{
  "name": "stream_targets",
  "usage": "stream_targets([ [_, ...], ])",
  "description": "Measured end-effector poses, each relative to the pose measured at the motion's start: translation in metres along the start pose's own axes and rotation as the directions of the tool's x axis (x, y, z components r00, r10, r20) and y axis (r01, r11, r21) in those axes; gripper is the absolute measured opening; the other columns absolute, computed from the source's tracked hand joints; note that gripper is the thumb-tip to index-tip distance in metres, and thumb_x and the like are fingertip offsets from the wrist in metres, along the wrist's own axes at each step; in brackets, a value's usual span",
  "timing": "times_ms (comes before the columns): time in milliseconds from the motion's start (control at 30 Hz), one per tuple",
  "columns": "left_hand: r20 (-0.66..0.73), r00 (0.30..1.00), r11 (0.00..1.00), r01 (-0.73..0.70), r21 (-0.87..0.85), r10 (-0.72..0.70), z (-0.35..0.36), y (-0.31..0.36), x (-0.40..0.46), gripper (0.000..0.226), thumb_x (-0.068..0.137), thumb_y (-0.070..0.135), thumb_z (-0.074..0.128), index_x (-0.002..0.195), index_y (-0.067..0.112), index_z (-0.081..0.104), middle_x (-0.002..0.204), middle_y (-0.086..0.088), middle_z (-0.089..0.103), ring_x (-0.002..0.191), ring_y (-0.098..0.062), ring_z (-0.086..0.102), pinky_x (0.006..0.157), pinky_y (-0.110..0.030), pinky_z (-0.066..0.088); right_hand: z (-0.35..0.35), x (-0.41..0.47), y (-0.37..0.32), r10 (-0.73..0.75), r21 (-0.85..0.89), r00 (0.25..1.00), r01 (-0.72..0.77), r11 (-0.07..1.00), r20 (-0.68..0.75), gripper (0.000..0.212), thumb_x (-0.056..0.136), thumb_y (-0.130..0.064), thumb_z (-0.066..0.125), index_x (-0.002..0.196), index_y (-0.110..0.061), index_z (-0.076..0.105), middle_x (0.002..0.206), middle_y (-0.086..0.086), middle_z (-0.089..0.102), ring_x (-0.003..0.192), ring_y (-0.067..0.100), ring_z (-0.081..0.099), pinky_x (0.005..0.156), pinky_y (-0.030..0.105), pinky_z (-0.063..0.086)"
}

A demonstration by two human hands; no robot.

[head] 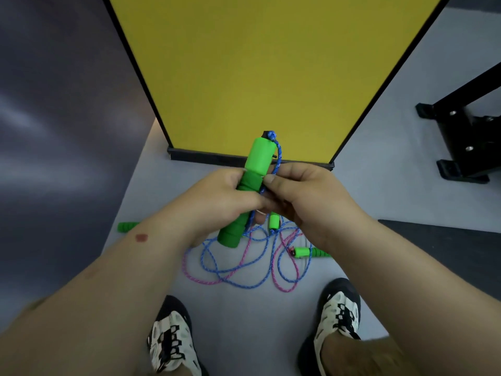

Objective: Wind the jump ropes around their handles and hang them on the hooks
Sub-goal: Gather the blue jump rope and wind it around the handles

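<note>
My left hand (217, 202) grips a green jump-rope handle (259, 158) around its middle, tilted with its black cap up. My right hand (301, 196) pinches the blue rope (279, 156) that runs down from the cap along the handle's right side. Below my hands the blue rope's slack (217, 270) lies in loops on the floor, tangled with a pink rope (282, 287). Three more green handles lie there: one under my hands (274, 221), one at the right (303, 252), one at the left (127, 226). No hooks are in view.
A tall yellow panel (257, 63) with a black frame stands right in front of me on the grey floor. A black metal stand base (466, 147) sits at the right. My two shoes (170, 340) are at the bottom, close to the rope pile.
</note>
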State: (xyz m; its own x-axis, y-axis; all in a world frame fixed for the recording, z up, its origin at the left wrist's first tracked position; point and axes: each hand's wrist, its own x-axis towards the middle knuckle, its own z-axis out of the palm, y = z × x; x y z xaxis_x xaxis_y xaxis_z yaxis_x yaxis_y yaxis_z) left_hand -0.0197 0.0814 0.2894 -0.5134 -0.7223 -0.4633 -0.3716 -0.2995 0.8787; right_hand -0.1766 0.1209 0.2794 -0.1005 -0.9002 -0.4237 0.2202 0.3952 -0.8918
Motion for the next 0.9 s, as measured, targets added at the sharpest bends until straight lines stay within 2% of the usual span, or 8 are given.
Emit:
stream_targets([
  [100,-0.015,0.998,0.991,0.065,-0.121,-0.067,-0.008,-0.007,-0.004,0.014,0.093,-0.005,0.058,0.104,0.001,0.064,0.080,-0.010,0.072,0.068,-0.019,0.068,0.068,-0.033,0.057,-0.004,0.004,-0.001,0.011,0.007,0.999,-0.010,1.000,-0.049,0.011,0.095,-0.004,0.063,0.101,-0.006,0.072,0.085,0.010,0.073,0.068,0.015,0.066,0.064,0.023,0.057],
  [167,-0.002,0.991,0.977,0.128,-0.170,-0.130,-0.014,-0.009,-0.006,0.013,0.094,-0.004,0.056,0.103,0.004,0.061,0.077,-0.010,0.071,0.065,-0.019,0.067,0.062,-0.029,0.056,-0.005,0.006,-0.005,0.032,0.043,0.997,-0.029,0.999,-0.068,0.010,0.095,-0.003,0.063,0.101,-0.007,0.071,0.086,0.009,0.073,0.066,0.014,0.065,0.063,0.022,0.057],
  [300,0.040,0.985,0.955,0.171,-0.243,-0.166,-0.018,-0.006,-0.008,0.013,0.093,-0.004,0.059,0.103,0.004,0.059,0.078,-0.012,0.071,0.065,-0.021,0.067,0.061,-0.031,0.056,-0.006,0.007,-0.017,0.018,0.097,0.997,-0.010,0.995,-0.079,0.010,0.095,-0.001,0.063,0.103,-0.001,0.069,0.086,0.012,0.070,0.065,0.015,0.063,0.066,0.024,0.060],
  [433,0.100,0.982,0.962,0.179,-0.208,-0.161,-0.017,-0.005,-0.010,0.035,0.077,0.003,0.069,0.111,-0.001,0.059,0.079,-0.012,0.073,0.067,-0.021,0.069,0.065,-0.034,0.059,-0.016,0.009,-0.028,-0.009,0.151,0.981,0.038,0.988,-0.194,0.008,0.095,-0.001,0.063,0.102,-0.001,0.067,0.082,0.012,0.070,0.063,0.016,0.061,0.068,0.026,0.060],
  [500,0.084,0.985,0.966,0.167,-0.197,-0.153,-0.014,-0.004,-0.010,0.023,0.086,-0.002,0.067,0.107,0.000,0.059,0.078,-0.012,0.072,0.067,-0.021,0.069,0.065,-0.034,0.058,-0.017,0.009,-0.029,-0.003,0.174,0.974,0.043,0.984,-0.225,0.009,0.096,-0.004,0.062,0.104,-0.001,0.067,0.082,0.012,0.069,0.064,0.016,0.063,0.068,0.026,0.060],
  [633,-0.004,0.989,0.961,0.141,-0.240,-0.147,-0.012,-0.003,-0.007,0.010,0.094,-0.004,0.057,0.099,0.004,0.059,0.075,-0.011,0.072,0.064,-0.022,0.070,0.061,-0.032,0.058,-0.005,0.008,-0.019,0.050,0.214,0.986,-0.014,0.977,-0.161,0.015,0.101,-0.013,0.057,0.107,-0.002,0.066,0.082,0.009,0.070,0.070,0.017,0.066,0.061,0.024,0.057],
  [767,-0.048,0.989,0.943,0.120,-0.311,-0.141,-0.013,-0.001,-0.005,0.008,0.093,-0.001,0.059,0.098,0.004,0.062,0.079,-0.013,0.072,0.064,-0.021,0.069,0.062,-0.032,0.058,0.008,0.003,-0.006,0.083,0.270,0.995,-0.066,0.961,-0.050,0.019,0.100,-0.015,0.057,0.111,-0.003,0.067,0.091,0.009,0.073,0.075,0.016,0.068,0.071,0.025,0.060],
  [900,-0.044,0.989,0.931,0.115,-0.348,-0.138,-0.013,0.000,-0.003,0.019,0.091,0.000,0.062,0.109,0.000,0.066,0.079,-0.013,0.071,0.066,-0.022,0.069,0.066,-0.034,0.058,0.014,-0.003,0.002,0.022,0.232,0.999,-0.027,0.972,0.024,0.017,0.099,-0.008,0.058,0.111,-0.002,0.067,0.096,0.011,0.075,0.077,0.019,0.068,0.076,0.027,0.058],
])
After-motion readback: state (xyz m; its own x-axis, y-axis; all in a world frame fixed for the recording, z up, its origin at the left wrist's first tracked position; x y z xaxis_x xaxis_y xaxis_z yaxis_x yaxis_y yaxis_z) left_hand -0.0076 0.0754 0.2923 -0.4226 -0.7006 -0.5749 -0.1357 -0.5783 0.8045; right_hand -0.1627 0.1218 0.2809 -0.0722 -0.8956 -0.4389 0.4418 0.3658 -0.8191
